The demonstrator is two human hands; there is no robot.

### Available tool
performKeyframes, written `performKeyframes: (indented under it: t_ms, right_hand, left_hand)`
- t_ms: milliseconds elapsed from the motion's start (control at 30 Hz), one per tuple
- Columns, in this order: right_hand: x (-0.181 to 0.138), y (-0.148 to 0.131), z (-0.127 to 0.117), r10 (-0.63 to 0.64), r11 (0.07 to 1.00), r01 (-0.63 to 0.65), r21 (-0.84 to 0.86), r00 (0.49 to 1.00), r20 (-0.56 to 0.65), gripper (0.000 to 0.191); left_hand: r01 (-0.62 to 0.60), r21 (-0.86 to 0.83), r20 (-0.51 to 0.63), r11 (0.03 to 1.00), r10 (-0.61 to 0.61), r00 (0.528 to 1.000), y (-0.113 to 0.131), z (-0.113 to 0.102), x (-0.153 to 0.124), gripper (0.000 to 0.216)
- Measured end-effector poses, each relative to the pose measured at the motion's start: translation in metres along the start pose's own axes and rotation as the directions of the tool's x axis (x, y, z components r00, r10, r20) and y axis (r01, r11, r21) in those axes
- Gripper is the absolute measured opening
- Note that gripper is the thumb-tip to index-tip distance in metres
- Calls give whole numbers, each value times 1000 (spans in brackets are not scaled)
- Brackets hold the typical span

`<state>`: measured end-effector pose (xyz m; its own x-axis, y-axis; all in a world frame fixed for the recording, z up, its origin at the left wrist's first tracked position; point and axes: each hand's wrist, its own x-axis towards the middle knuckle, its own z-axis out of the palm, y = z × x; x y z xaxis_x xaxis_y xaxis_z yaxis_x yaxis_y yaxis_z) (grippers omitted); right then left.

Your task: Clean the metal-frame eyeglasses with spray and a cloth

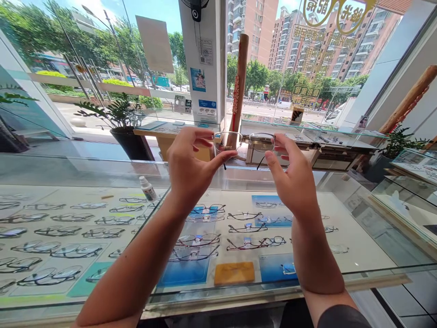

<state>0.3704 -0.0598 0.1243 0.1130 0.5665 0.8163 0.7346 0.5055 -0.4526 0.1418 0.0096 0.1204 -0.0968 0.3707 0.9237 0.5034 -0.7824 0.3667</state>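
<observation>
I hold up a pair of thin-rimmed glasses (244,142) at chest height over a glass display counter (239,282). My left hand (191,166) pinches the left lens rim between thumb and fingers. My right hand (290,175) pinches the right lens rim the same way. The temple arms hang folded down behind the lenses. Both hands are closed on the frame, backs turned toward me.
Inside the counter lie several rows of glasses (205,241) on white and blue pads, plus an orange cloth (234,272). A small white bottle (148,188) stands on the glass at left. Further glass cases (341,136), a potted plant (123,118) and shop windows lie beyond.
</observation>
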Motion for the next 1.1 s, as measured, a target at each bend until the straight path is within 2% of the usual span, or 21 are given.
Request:
performKeyframes:
  t_ms: [267,567,867,1100]
  right_hand:
    - [1,0,-1,20,999,-20,30,1000,10,42]
    - [-1,-1,-2,46,997,-48,61,998,34,44]
    - [0,-4,-5,26,995,-31,99,999,45,40]
    - [1,1,-2,66,990,-72,120,996,55,44]
  left_hand:
    - [-5,15,-2,1000,5,1000,0,0,0,58]
    - [-81,18,-45,997,82,996,-8,2,1,57]
    - [-12,-89,-14,996,11,1000,-25,5,4,55]
    - [-112,-73,-67,991,107,992,-24,5,3,58]
